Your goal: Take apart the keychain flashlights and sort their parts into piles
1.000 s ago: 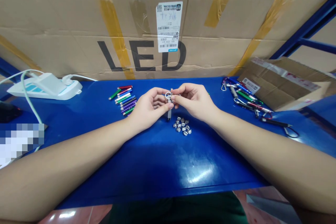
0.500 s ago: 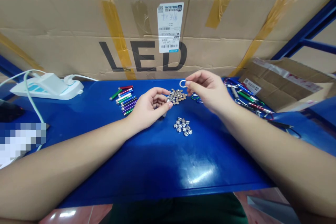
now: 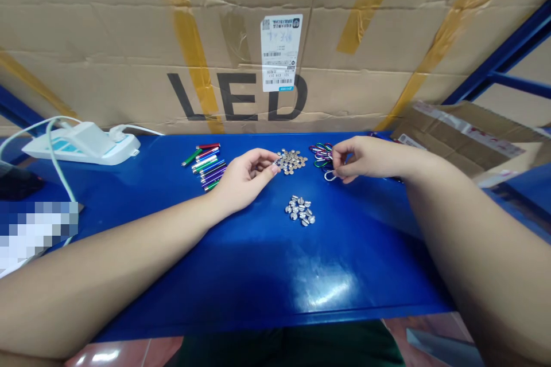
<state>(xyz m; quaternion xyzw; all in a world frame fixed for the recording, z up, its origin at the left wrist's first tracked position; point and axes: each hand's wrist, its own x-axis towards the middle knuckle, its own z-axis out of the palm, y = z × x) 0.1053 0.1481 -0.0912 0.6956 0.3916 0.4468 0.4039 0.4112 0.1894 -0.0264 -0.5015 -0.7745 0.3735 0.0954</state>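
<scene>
My left hand (image 3: 247, 180) is closed, thumb and fingertips pinching a small silver metal piece (image 3: 276, 165) that is mostly hidden. Just past those fingertips lies a pile of small round metal discs (image 3: 294, 160). To the right, my right hand (image 3: 355, 159) pinches a silver carabiner (image 3: 329, 176), whose pale loop sticks out from the fingers near the table. Coloured carabiners (image 3: 321, 155) lie beside this hand, partly covered by it. Nearer to me is a group of silver slotted caps (image 3: 300, 210).
Several coloured metal tubes (image 3: 209, 166) lie left of my left hand. A white power strip (image 3: 81, 143) with cables stands at the back left. Behind the blue table (image 3: 241, 275) rises a large cardboard box (image 3: 129, 40). An open carton (image 3: 469, 132) is at the right.
My right hand has moved down and to the right with the silver carabiner, bringing it beside the coloured ones. My left hand has stayed nearly in place, its piece now less visible.
</scene>
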